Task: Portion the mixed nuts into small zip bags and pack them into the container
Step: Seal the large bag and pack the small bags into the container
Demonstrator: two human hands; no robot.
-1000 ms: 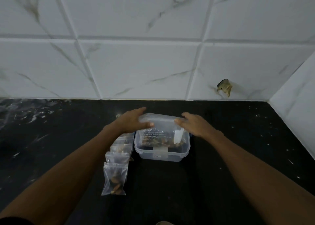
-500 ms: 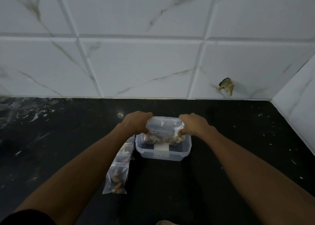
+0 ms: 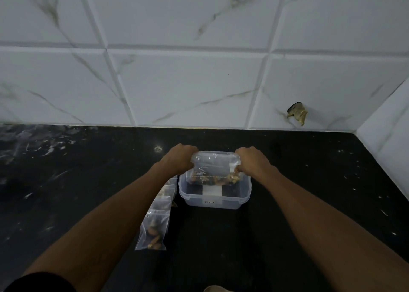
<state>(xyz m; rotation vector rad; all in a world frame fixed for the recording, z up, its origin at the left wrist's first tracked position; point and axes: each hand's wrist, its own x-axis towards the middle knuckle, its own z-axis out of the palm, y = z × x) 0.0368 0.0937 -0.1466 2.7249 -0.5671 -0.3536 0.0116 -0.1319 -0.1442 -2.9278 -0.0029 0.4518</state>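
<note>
Several small zip bags (image 3: 155, 227) with nuts lie in row on counter (image 3: 66, 181), just left of container (image 3: 214, 194); exact count unclear, left forearm covers part of row. None visibly packed yet. Container lidless, on counter near wall; inside looks bare apart from large nut bag (image 3: 214, 170) held upright over it, mixed nuts pooled at bag bottom. Left hand (image 3: 180, 158) and right hand (image 3: 252, 161): each grip clamped on one upper corner of large bag. Judgement: portioning partly done, nuts remain in large bag; packing and closing still ahead.
</note>
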